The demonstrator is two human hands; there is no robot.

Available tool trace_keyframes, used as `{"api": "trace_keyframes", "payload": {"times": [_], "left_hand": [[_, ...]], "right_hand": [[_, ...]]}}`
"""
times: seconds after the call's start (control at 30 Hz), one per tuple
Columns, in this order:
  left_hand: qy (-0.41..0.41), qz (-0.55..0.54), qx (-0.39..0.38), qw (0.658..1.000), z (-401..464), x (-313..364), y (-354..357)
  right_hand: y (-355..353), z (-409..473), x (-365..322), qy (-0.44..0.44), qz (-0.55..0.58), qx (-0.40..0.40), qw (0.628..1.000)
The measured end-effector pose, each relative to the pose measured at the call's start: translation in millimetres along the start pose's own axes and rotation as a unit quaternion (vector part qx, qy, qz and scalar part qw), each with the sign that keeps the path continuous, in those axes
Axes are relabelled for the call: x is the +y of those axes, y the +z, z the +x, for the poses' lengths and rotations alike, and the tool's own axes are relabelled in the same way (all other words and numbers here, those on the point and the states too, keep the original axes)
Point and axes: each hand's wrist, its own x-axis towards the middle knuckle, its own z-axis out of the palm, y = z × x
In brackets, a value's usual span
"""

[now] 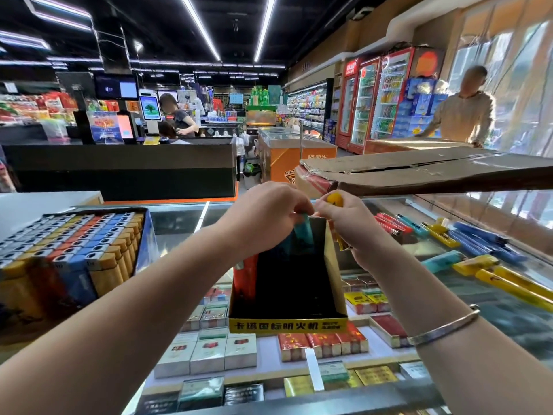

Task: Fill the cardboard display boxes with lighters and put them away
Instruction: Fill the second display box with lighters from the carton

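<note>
At frame centre the box (288, 307) stands open-topped on the glass counter (176, 223), tilted back so lighters can slot in upright; a red lighter (246, 280) already stands at its left wall. The left hand (263, 217) pinches a teal lighter (303, 232) and holds it in the box mouth. The right hand (348, 226) grips a yellow lighter (336, 218) ready beside the rim, while the loose lighters (466, 250) lie within reach at right and a full tray (71, 247) sits at left.

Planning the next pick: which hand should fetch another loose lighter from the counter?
Probably right. The right hand is nearer the loose lighters, though it holds a yellow lighter. The left hand is lowering a teal lighter into the box.
</note>
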Motion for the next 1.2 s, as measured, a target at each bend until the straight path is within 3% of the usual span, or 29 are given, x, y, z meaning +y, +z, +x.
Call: {"api": "trace_keyframes", "payload": {"times": [0.23, 0.53, 0.87, 1.2], "left_hand": [[0.007, 0.079, -0.048, 0.996, 7, -3, 7], [0.006, 0.092, -0.044, 0.995, 17, -3, 8], [-0.057, -0.010, -0.041, 0.998, 15, -3, -1], [-0.025, 0.026, -0.070, 0.997, 17, -3, 3]], "right_hand": [[1, 2, 0, -0.004, -0.020, -0.012, 1.000], [1, 3, 2, -0.020, -0.017, -0.016, 1.000], [3, 4, 5, -0.027, -0.020, 0.004, 0.999], [3, 5, 6, -0.025, -0.025, -0.010, 0.999]]}}
